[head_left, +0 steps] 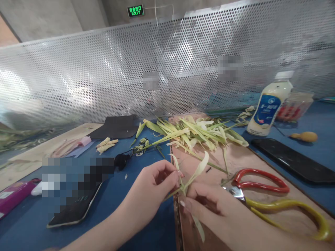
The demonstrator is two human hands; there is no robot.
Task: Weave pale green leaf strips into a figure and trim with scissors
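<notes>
- We see the pale leaf strips just below the centre of the frame, crossing one another between our two hands above the left edge of the pinkish board.
- Our left hand, left of the strips, has thumb and forefinger drawn together in a narrow pinch on one strip.
- Our right hand, at lower centre right, grips the strips close under the crossing; we cannot tell just how its hidden fingers sit, and one tail hangs below them.
- We judge the step in hand to be folding or knotting the strips together at that crossing.
- The next move, to our mind, calls for a steady right pinch while the left draws its strip snug, gently, since thin leaf could split.
- More strips lie in the leafy heap at centre; the scissors rest at lower right, untouched.
</notes>
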